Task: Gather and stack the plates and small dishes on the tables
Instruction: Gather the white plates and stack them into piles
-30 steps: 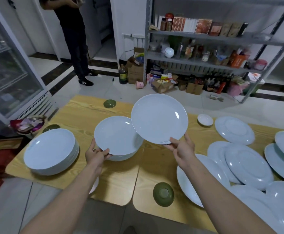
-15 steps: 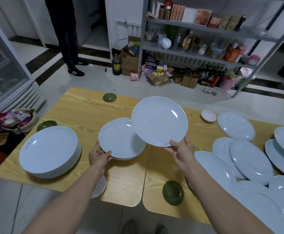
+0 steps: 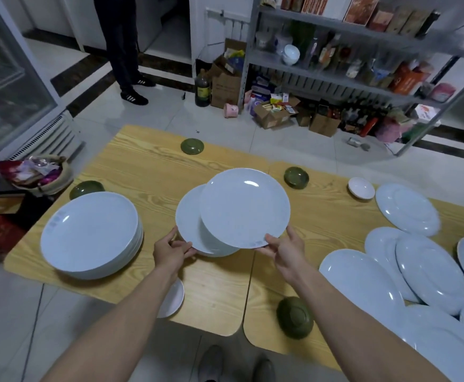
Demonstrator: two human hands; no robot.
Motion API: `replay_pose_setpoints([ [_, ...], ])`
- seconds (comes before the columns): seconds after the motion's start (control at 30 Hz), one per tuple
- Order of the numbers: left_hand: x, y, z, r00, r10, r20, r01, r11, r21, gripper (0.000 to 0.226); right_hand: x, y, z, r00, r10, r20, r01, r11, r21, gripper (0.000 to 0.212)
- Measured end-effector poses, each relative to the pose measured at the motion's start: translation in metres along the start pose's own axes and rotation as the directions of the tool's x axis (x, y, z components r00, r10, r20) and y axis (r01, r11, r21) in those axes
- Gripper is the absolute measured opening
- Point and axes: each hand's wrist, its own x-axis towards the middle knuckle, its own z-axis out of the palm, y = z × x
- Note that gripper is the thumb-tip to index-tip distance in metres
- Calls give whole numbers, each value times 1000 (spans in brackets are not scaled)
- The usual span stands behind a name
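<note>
Your right hand [image 3: 283, 250] pinches a white plate [image 3: 244, 208] over the small stack [image 3: 195, 230] your left hand [image 3: 170, 250] grips; a taller stack [image 3: 91, 234] sits at nine o'clock.

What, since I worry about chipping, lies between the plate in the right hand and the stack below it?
Nothing visible. The right hand holds the plate over the small stack, whose near rim the left hand grips.

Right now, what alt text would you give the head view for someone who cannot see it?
The right hand holds a white plate over a small stack that the left hand grips, on a wooden table. A tall stack stands to the left, loose plates overlap on the right, and green dishes lie scattered about.
</note>
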Motion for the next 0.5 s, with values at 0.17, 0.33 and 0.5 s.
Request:
replay_pose_setpoints([
  [0.17,1,2,-4,999,-5,38,4,1000,31,74,8,22,20,998,53,-14,-54,992,-114,82],
  [0.33,1,4,-9,999,-3,42,0,998,68,69,16,34,33,997,57,-42,-65,979,-196,80],
  [0.5,4,2,-19,999,-35,8,34,995,91,65,25,39,40,994,48,-101,-74,959,-274,75],
])
